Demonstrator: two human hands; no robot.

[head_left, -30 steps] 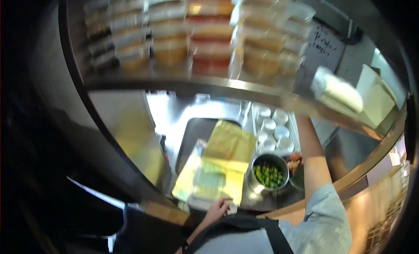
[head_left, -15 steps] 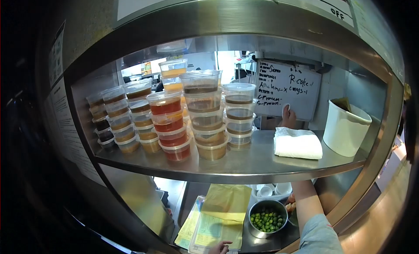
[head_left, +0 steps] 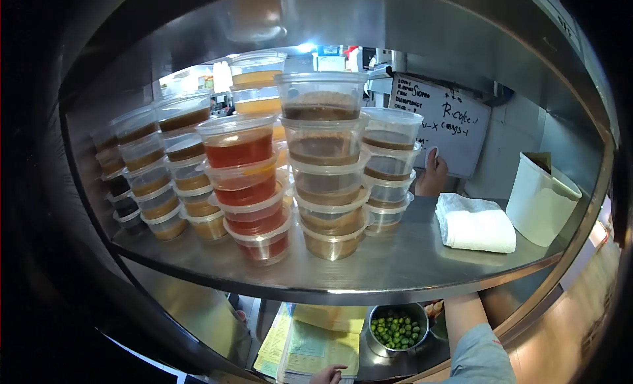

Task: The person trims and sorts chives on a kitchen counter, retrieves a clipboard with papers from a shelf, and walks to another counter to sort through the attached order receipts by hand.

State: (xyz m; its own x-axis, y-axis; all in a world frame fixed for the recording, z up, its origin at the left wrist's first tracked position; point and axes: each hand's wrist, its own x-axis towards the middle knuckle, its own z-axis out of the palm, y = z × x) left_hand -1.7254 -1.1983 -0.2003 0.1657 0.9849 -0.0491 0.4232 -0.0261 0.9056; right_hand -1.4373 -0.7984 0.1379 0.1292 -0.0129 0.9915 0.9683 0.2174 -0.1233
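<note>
My right hand (head_left: 433,174) shows behind the metal shelf, in front of the whiteboard (head_left: 455,130) with handwriting. Its fingers are bent round a small white thing too small to make out, against the board. The right forearm passes under the shelf. At the bottom edge, my left hand (head_left: 328,375) lies at the lower end of the yellow and green paper slips (head_left: 316,348), index finger stretched out, holding nothing visible. Right of the papers stands a metal pot of small green fruits (head_left: 397,331).
Stacked lidded tubs of brown sauce (head_left: 326,150) and red sauce (head_left: 244,196) fill the shelf (head_left: 382,278) at left and centre. A folded white cloth (head_left: 476,224) and a white bucket (head_left: 542,202) stand at its right.
The view has tilted up from the counter to the shelf and moved closer. My right hand, earlier hidden by the shelf, now shows at the whiteboard. My left hand stays by the papers.
</note>
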